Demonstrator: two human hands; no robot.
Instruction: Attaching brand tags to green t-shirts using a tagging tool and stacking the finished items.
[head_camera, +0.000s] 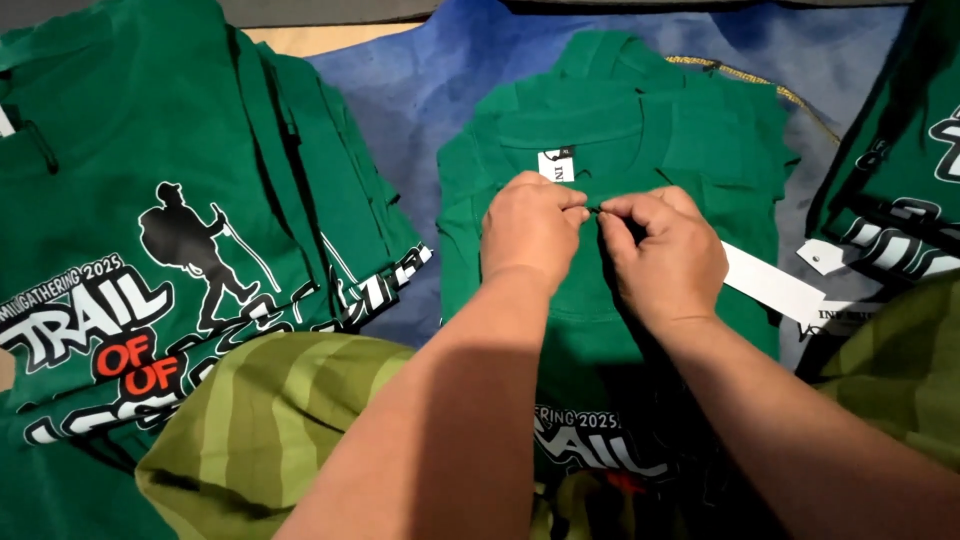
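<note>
So both hands, left hand (530, 225) and right hand (665, 250), pinch something tiny together just below the collar of the green shirt (600, 300), mid-frame, collar pointing up-frame, lying lengthwise top to bottom.

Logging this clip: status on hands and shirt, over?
Left hand and right hand pinch something tiny together over green shirt. White hang tag beside right hand. Nothing blocking.

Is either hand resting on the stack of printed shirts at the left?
No: the left hand and right hand meet over the middle green shirt, just below its collar.
</note>
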